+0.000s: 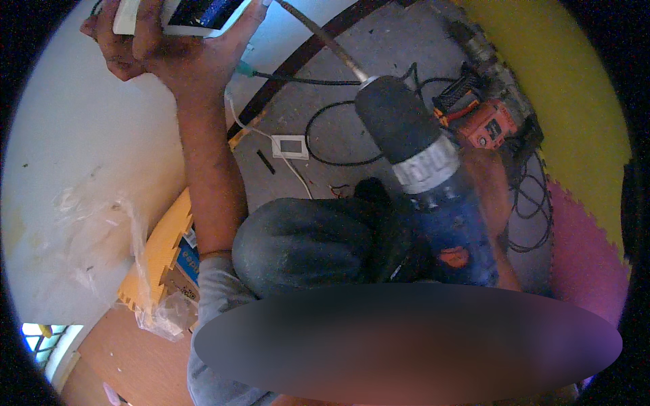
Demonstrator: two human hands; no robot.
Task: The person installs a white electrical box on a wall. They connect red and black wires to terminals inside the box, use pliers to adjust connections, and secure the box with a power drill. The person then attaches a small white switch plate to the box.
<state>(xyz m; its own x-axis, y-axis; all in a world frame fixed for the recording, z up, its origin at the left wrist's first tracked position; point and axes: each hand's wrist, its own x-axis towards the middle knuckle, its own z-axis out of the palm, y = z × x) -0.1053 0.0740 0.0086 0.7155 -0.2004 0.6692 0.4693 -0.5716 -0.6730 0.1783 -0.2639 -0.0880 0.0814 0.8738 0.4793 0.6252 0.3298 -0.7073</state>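
Observation:
My left hand is at the top left, pressed up near the pale wall. Its fingers and thumb are spread around a white frame with a dark blue middle, partly cut off by the picture's edge. My right hand grips a blue power drill, which hides most of its fingers. The drill has a black chuck and a silver collar. From the chuck a long thin bit runs up and left, its tip close to my left thumb.
On the grey floor are a white rectangular frame plate, a black strip, and an orange-red power tool beside looped black cable. Yellow and pink foam mats lie at right. Plastic wrap and a box lie at left.

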